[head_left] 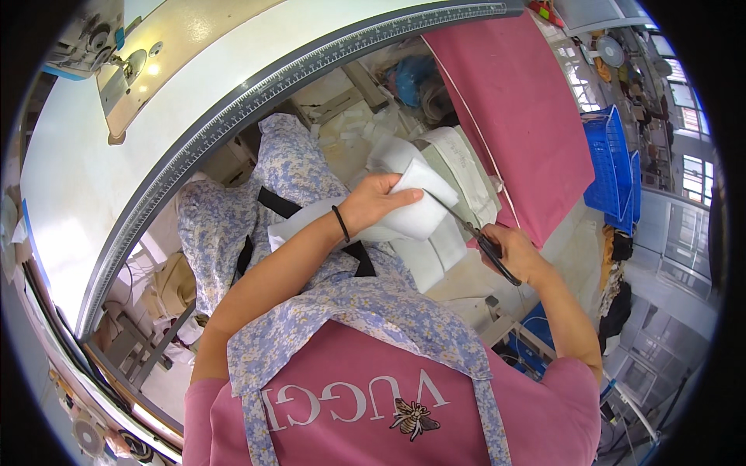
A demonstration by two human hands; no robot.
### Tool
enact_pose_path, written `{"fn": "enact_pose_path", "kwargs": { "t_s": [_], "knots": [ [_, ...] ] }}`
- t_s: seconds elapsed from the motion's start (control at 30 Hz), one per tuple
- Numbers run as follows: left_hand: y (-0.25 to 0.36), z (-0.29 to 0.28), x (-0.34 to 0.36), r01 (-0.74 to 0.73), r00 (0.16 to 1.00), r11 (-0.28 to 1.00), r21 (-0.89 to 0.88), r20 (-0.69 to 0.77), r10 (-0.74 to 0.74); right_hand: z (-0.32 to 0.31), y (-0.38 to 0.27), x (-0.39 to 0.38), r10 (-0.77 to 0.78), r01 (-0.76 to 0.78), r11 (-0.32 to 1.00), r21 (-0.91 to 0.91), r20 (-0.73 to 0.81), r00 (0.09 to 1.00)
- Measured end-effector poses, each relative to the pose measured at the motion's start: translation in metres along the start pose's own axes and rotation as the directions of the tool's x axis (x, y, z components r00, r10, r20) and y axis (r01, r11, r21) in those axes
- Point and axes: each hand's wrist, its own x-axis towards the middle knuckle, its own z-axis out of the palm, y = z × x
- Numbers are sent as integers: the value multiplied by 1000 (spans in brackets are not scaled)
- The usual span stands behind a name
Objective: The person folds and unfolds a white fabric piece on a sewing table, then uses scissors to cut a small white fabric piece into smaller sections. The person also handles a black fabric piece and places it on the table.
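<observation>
My left hand is closed on a folded piece of white padding, thumb on top and fingers underneath. A longer white strip trails from it across my lap. In my right hand is a pair of dark scissors, my fingers through the handles. Their blades point up and left and meet the right part of the padding; whether they are apart is too small to tell. More white pieces hang below the held one. Just beyond stands a bundle with a pale wrapping.
A table with a ruler along its edge curves across my left and front, carrying a sewing machine. Pink cloth covers something at the far right, beside blue crates. White scraps litter the floor. A flowered apron covers my legs.
</observation>
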Motion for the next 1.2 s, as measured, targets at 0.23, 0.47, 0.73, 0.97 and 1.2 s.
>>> {"fn": "enact_pose_path", "kwargs": {
  "t_s": [0.23, 0.47, 0.73, 0.97, 1.2],
  "knots": [
    [-1, -3, 0, 19, 1000, 1000, 15, -7, -18, 3, -5, 7, -75, 67, 992, -108, -73, 994],
    [-4, -1, -1, -1, 1000, 1000, -12, -8, 1, 4, -19, 19, -53, 49, 993, -111, -30, 998],
    [0, -3, -3, 13, 1000, 1000, 1, -7, -13, 11, -7, 22, -66, 51, 985, -168, -85, 994],
    [-6, -5, -2, -9, 999, 1000, 1, 54, 9, 9, -18, 37, -216, 187, 954, -236, -107, 970],
    [-5, -9, -3, 25, 998, 999, 26, 55, -26, 17, -6, 47, -220, 184, 945, -272, -108, 970]
  ]
}}
